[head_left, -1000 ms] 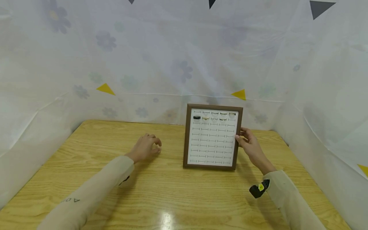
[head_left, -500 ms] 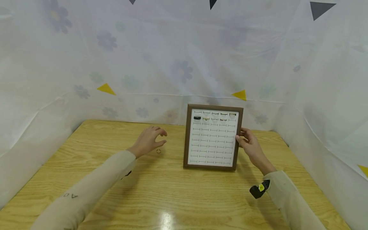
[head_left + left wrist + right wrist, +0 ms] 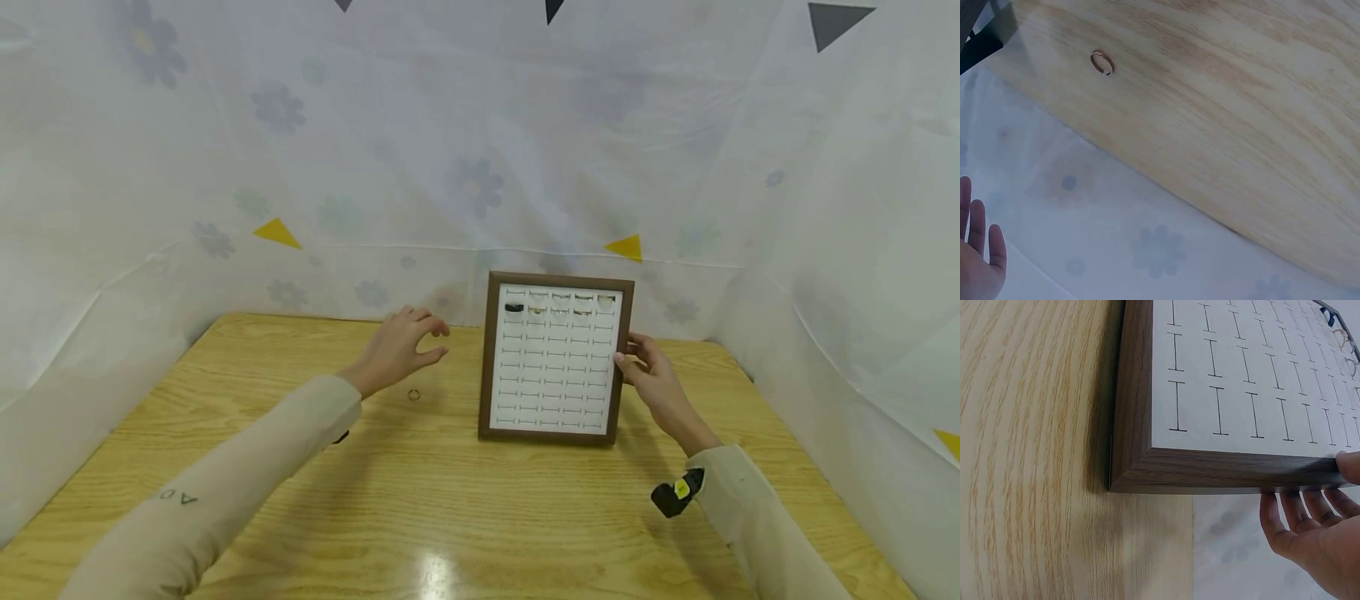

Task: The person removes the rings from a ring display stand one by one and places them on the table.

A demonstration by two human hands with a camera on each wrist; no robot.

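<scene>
Copper-coloured and thin, the ring lies flat on the table, just left of the board and just below the left hand. The wrist view shows it alone on the bare wood, near the table's far edge. The left hand hovers above it with fingers spread and relaxed, holding nothing and not touching the ring. The right hand holds the board's right edge, thumb on the front of the brown frame and fingers curled behind it, keeping it propped upright on the table.

To pick up so small and flat a ring well, I judge a fingertip pinch is called for: thumb and forefinger brought down on opposite sides of the band, perhaps tipping it onto its edge first, since it offers little to get under. The right hand should keep the board steady and tilted towards the person. The top two rows already carry a few rings, one of them dark; the slots below stand free.

As for writing, the left sleeve bears small dark letters, seemingly "A" and "D" seen upside down; I cannot read more. The board shows only slot marks, no brand. A black device with a yellow patch sits at the right wrist, unlabelled as far as can be seen.
</scene>
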